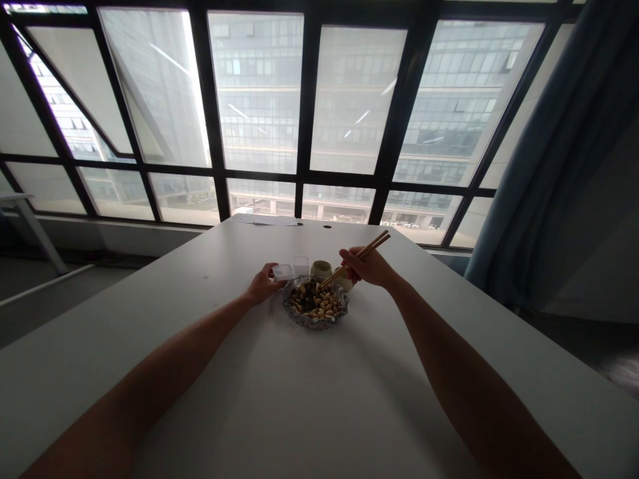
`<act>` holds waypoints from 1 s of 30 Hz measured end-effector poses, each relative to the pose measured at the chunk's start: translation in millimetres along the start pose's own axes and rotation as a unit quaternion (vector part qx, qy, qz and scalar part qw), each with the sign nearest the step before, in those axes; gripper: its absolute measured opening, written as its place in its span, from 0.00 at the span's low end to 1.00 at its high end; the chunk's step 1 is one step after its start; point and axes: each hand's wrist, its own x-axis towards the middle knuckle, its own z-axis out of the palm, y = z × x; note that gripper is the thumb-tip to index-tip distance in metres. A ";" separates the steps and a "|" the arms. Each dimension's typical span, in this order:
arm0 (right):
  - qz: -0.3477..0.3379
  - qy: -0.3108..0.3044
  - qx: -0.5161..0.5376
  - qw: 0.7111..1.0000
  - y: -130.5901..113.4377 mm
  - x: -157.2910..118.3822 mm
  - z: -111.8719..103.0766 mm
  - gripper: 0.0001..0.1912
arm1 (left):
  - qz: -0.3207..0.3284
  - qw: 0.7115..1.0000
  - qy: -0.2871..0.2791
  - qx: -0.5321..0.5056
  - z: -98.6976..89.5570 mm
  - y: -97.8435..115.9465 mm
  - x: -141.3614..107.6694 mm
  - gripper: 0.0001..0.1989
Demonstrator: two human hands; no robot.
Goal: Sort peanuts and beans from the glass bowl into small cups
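A scalloped glass bowl (315, 323) stands on the table, holding pale nuts (327, 307) that look like peanuts and smaller dark pieces (310, 291). My right hand (368, 266) is closed around a pair of wooden chopsticks (369, 247), whose tips reach down into the bowl's far right side. Whether the tips pinch a nut is too small to tell. At the bowl's left rim, my left hand (266, 284) grips a small clear plastic box (283, 271) between thumb and fingers. A second clear box (301, 265) stands just behind the bowl.
Behind the bowl are a greenish round cup (321, 269) and another pale cup (344, 281), partly hidden by my right hand. White sheets (267, 220) lie at the far end of the white table (319, 399). A blue curtain (529, 153) hangs at right, before large windows.
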 end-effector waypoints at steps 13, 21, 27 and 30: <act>-0.118 0.223 0.062 0.966 10.6 4.1 37.4 0.29 | 0.063 0.997 0.041 0.021 -1.1 9.5 -4.0 0.34; -0.207 0.202 -0.053 0.956 16.6 -10.1 72.8 0.22 | 0.087 0.995 0.032 0.029 -2.7 20.6 -8.0 0.32; -0.227 0.168 -0.091 0.955 20.9 -12.5 80.9 0.18 | 0.079 0.997 0.017 0.017 -2.8 25.0 -9.7 0.33; -0.212 0.138 -0.098 0.963 24.1 -8.8 85.2 0.17 | 0.076 0.997 0.017 0.014 -2.3 27.3 -10.6 0.33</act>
